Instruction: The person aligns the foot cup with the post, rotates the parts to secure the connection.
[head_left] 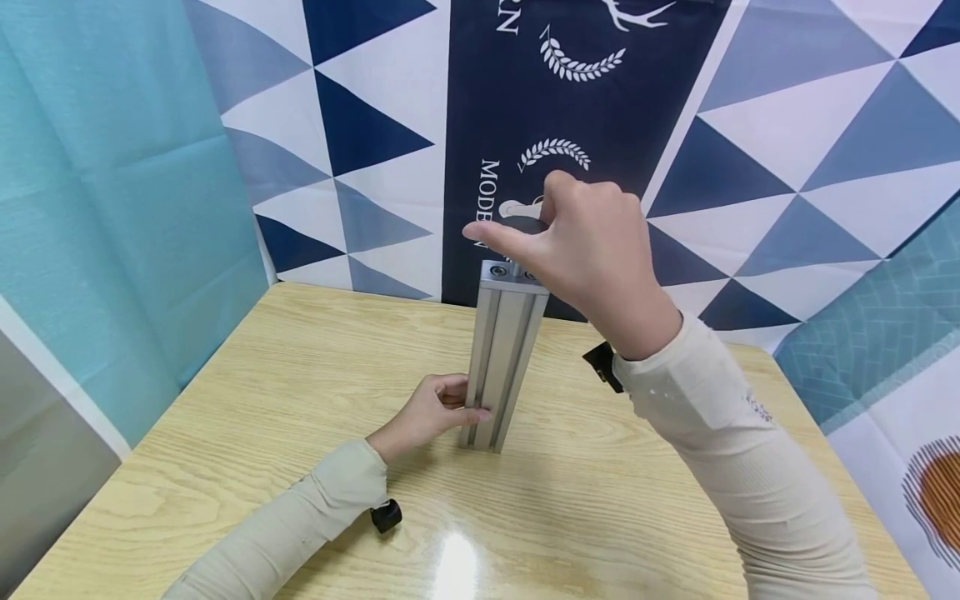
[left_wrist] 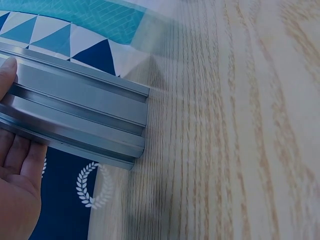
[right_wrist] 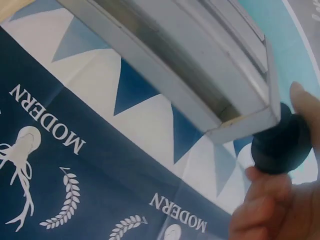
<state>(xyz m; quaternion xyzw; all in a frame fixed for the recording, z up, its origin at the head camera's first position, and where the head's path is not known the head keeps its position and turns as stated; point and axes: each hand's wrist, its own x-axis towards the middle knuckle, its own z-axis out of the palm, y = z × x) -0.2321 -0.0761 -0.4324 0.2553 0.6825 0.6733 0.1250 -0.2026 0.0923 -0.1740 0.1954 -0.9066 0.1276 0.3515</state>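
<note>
1. The metal profile [head_left: 501, 358] is standing upright on the wooden table [head_left: 315, 350], and its lower end is touching the wood.
2. The left hand [head_left: 435, 412] is gripping the profile near its foot, with the thumb on one face and the fingers behind. For good steadiness, this hand should be pressing the foot firmly to the table; a higher hold would probably be giving better control against twisting.
3. The right hand [head_left: 600, 242] is holding the dark knob [right_wrist: 282, 145] above the profile, thumb on one side and fingers curling on the other.
4. From the knob, a thin metal shaft [head_left: 516, 268] is reaching down to the end plate [head_left: 495, 283]. I am not able to see how deep its tip is sitting. If the step is a turning one, as I am judging, the shaft should be staying in line with the profile, and the pressure should be going straight down, because a leaning shaft could be slipping.
5. Now I am counting: one profile, one end plate, one knob, one shaft, one table, two hands. On the plate, two round fittings [head_left: 498, 271] are showing, one partly hidden. Two black wrist devices [head_left: 386, 517] are also appearing, one at each sleeve.
</note>
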